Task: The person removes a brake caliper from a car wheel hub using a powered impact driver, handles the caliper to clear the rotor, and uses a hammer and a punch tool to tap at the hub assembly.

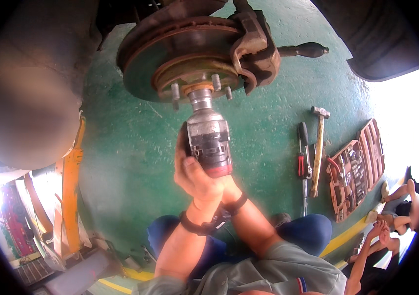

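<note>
A cordless impact wrench [208,137], grey and black with a red rear end, points away from me, its socket [200,100] seated at the centre of a wheel hub [190,73]. My left hand [198,183] is closed around the wrench's rear left side, the thumb showing on top. Behind and under the tool sits my right hand [229,189], apparently gripping it; its fingers are hidden. Several bare wheel studs [216,82] stick out around the socket. Above them is the rusty brake disc [185,39], with a brake caliper bracket [256,49] on its right.
On the green floor at right lie a hammer [319,142], a long bar tool [305,172] with red-handled pliers [301,164], and an open brown socket case [357,169]. An orange metal stand [72,191] is at left. Other people's limbs [391,211] show far right.
</note>
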A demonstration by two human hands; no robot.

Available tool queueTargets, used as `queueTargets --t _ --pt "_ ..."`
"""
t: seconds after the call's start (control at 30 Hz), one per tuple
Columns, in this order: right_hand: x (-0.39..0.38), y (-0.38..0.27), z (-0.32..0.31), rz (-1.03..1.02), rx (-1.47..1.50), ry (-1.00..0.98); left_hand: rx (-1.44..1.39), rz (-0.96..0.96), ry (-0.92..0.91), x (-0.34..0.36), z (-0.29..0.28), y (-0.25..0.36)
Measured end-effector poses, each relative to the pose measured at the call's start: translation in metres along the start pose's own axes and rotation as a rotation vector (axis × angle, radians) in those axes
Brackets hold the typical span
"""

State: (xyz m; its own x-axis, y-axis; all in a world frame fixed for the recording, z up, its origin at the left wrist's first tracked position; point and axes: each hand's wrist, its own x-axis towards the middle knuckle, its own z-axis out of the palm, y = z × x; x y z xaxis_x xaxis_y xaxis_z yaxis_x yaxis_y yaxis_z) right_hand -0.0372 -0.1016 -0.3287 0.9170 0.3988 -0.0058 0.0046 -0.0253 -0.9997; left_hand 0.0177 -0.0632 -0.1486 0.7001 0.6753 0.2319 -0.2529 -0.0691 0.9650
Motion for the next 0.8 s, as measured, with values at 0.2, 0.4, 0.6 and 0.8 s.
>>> queueTargets --t 0.2,0.4,0.6,0.8 --pt "-0.005 0.001 -0.002 -0.004 -0.009 -0.002 -0.027 -0.006 -0.002 0.0 -0.003 -0.007" --pt "-0.005 -0.003 -0.008 -0.035 -0.039 0.014 -0.081 0.049 0.017 -0.004 0.0 -0.017" --pt "0.021 -0.037 -0.011 -0.178 -0.11 0.13 -0.028 0.051 -0.043 -0.001 -0.007 0.001" --pt "0.079 -0.078 -0.024 -0.408 -0.386 0.374 -0.505 -0.512 -0.448 0.041 -0.018 0.036"
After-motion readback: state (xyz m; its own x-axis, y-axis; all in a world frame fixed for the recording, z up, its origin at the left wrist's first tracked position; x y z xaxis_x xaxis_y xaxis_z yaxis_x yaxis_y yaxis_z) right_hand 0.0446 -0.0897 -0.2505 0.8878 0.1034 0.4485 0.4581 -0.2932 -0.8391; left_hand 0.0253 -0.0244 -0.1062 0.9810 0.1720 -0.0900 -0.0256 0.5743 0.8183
